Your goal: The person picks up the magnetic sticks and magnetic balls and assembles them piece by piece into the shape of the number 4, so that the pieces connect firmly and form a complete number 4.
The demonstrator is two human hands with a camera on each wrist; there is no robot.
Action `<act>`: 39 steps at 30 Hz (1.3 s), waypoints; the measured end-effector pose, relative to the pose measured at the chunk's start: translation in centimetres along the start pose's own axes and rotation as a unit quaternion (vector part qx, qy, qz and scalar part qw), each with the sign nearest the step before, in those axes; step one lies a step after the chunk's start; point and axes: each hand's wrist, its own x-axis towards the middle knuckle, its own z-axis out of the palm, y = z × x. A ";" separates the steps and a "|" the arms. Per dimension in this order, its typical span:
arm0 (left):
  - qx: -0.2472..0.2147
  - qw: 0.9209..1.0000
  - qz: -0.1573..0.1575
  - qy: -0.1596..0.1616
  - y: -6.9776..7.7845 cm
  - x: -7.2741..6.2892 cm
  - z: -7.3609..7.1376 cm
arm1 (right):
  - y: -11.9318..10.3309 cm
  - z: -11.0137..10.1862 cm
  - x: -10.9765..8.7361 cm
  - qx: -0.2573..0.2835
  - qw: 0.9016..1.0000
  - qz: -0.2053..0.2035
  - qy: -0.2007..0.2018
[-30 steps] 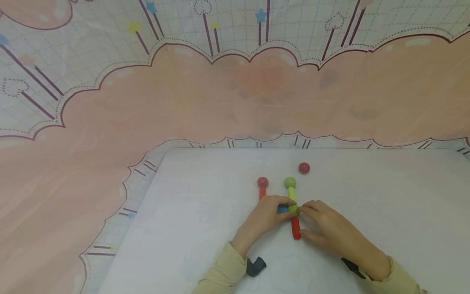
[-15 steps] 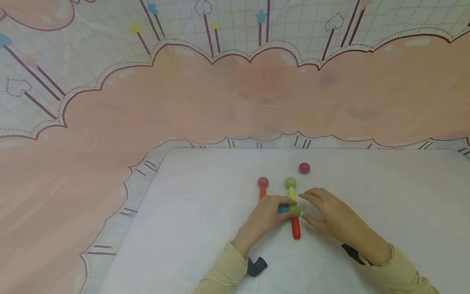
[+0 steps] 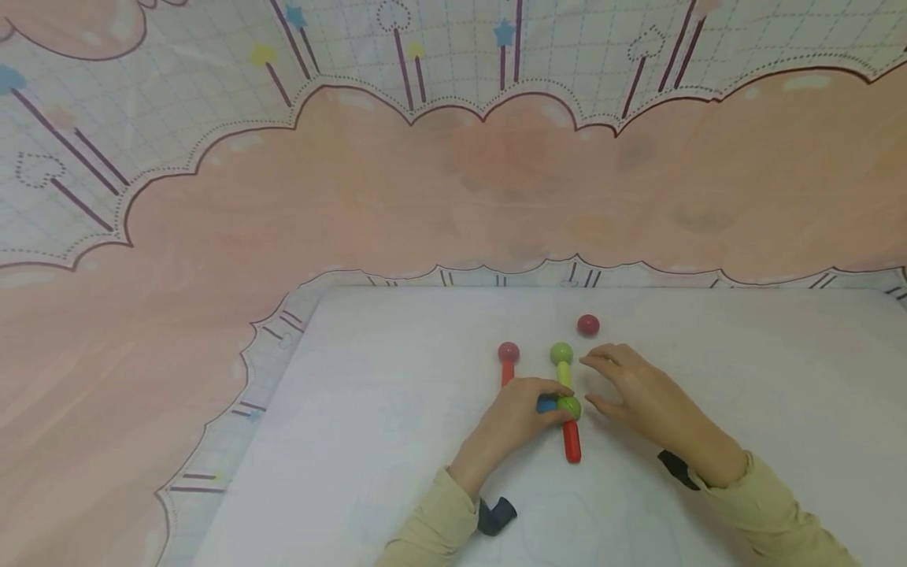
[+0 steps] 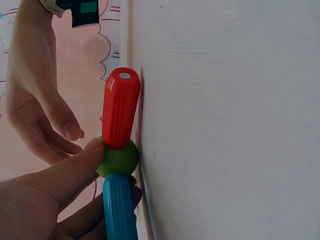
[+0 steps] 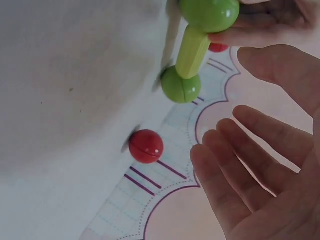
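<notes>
My left hand point(image 3: 510, 413) pinches a green ball point(image 4: 118, 159) between thumb and fingers. From that ball a red stick point(image 4: 121, 110) with a small metal spot in its end points toward me. A blue stick point(image 4: 120, 207) joins it on the left, partly hidden by the hand. Away from me runs a yellow-green stick point(image 5: 193, 51), tipped with a second green ball point(image 5: 181, 85). Further left, a red ball point(image 3: 509, 352) tops another red stick point(image 3: 507, 372), whose near end the left hand covers. My right hand point(image 3: 645, 398) is held apart, right of the yellow-green stick, fingers loosely bent and holding nothing.
A loose red ball point(image 3: 588, 324) lies beyond the pieces on the white tabletop point(image 3: 397, 346). Behind the table's far edge hangs a pink patterned cloth point(image 3: 397, 189). Dark wrist-camera parts point(image 3: 497, 516) show near the sleeves.
My right hand has let go of the near green ball and red stick and moved away from me, beside the yellow-green stick. The left hand keeps its grip in the same place.
</notes>
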 end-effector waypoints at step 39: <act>0.007 1.000 0.004 0.000 0.0 -0.1 0.0 | 3.8 2.0 3.3 0.022 0.997 0.052 -0.045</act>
